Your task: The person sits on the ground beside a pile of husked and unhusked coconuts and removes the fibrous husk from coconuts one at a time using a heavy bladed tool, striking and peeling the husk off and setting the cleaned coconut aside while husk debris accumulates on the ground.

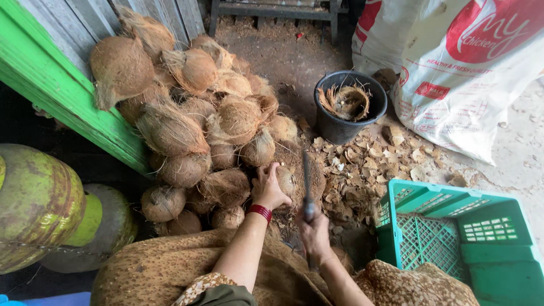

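Head view: large white sack (453, 73) with red round and oblong labels, slumped at upper right behind black bucket (347, 107) of husk fibre. Green plastic crate (453, 238) at lower right. Left hand (268, 187), red band at wrist, fingers spread and pressed on a coconut (286, 180) at front of the heap. Right hand (311, 229) clenched around handle of a knife (306, 181), blade raised upright just beside that coconut.

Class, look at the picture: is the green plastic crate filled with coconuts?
No: the green plastic crate shows only its bare mesh floor, while the coconuts lie piled against the green beam.
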Demonstrator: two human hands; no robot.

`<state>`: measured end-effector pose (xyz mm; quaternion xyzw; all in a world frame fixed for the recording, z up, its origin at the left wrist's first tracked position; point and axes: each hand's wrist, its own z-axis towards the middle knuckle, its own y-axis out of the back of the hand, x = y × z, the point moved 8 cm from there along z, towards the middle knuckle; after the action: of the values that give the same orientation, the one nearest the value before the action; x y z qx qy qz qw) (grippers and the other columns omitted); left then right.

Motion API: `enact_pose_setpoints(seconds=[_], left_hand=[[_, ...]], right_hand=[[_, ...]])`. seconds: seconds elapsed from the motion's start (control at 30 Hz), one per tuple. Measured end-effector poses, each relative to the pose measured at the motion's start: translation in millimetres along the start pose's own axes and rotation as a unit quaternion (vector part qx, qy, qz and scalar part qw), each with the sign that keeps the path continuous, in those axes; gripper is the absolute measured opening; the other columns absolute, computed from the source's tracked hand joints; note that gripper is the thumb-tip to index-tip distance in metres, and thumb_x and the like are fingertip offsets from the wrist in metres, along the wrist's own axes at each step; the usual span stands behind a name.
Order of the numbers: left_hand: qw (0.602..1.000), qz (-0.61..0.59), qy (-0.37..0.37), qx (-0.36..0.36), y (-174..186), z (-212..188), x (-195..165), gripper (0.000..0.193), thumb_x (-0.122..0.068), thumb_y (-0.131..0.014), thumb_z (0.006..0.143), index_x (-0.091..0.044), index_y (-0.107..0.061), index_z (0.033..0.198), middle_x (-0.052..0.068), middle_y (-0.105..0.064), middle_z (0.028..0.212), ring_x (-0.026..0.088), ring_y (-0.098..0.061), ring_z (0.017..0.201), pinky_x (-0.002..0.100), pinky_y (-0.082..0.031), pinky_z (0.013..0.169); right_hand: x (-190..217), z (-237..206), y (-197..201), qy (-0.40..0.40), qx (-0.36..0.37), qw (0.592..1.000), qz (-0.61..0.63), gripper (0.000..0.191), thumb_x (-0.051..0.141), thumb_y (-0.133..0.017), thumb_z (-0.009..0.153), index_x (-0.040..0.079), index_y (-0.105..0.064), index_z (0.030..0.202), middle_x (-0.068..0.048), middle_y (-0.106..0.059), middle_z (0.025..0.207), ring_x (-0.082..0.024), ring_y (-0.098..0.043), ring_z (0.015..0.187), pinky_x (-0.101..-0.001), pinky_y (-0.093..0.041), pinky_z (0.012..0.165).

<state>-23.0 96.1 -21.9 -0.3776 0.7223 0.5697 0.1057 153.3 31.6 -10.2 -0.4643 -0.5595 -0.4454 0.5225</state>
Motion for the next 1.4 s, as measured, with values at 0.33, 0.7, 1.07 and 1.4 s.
enact_pose_setpoints(seconds=[0.33,0.7,1.07,1.4], left_hand=[[1.000,0.020,-0.010,-0.011,0,-14,-10,0.121,-0.014,-0.101,0.044,-0.033,-0.034,0.143,0.012,-0.030,0.153,0.045,-0.040,0.135,0.057,-0.054,0.102],[0.999,-0.015,0.001,-0.028,4,-11,-9,0.118,-0.015,-0.102,0.041,-0.032,-0.036,0.137,0.012,-0.031,0.152,0.048,-0.040,0.135,0.061,-0.052,0.102],[0.999,-0.043,-0.003,0.026,3,-1,0,0.118,-0.012,-0.091,0.042,-0.033,-0.036,0.144,0.010,-0.035,0.150,0.037,-0.055,0.124,0.052,-0.060,0.097],[0.999,0.042,-0.025,0.002,-3,-4,-12,0.114,-0.022,-0.101,0.044,-0.032,-0.036,0.137,0.013,-0.033,0.151,0.048,-0.046,0.130,0.059,-0.057,0.098]], right_hand=[[-19,-15,12,-0.204,0.026,0.976,-0.079,0.009,-0.001,-0.069,0.079,0.006,-0.065,0.083,-0.004,-0.062,0.061,-0.014,-0.052,0.044,-0.0308,-0.044,0.041],[-68,-19,14,-0.307,0.014,0.947,-0.096,0.012,-0.004,-0.063,0.084,0.007,-0.058,0.084,-0.003,-0.057,0.059,-0.016,-0.049,0.043,-0.0322,-0.041,0.038],[18,5,9,-0.037,0.020,0.999,-0.007,0.012,0.000,-0.070,0.084,0.003,-0.061,0.077,-0.003,-0.056,0.054,-0.011,-0.048,0.040,-0.0287,-0.037,0.037],[-36,-19,7,-0.266,0.030,0.963,0.032,0.006,-0.005,-0.065,0.078,0.000,-0.060,0.076,-0.008,-0.055,0.053,-0.017,-0.047,0.037,-0.0319,-0.039,0.035]])
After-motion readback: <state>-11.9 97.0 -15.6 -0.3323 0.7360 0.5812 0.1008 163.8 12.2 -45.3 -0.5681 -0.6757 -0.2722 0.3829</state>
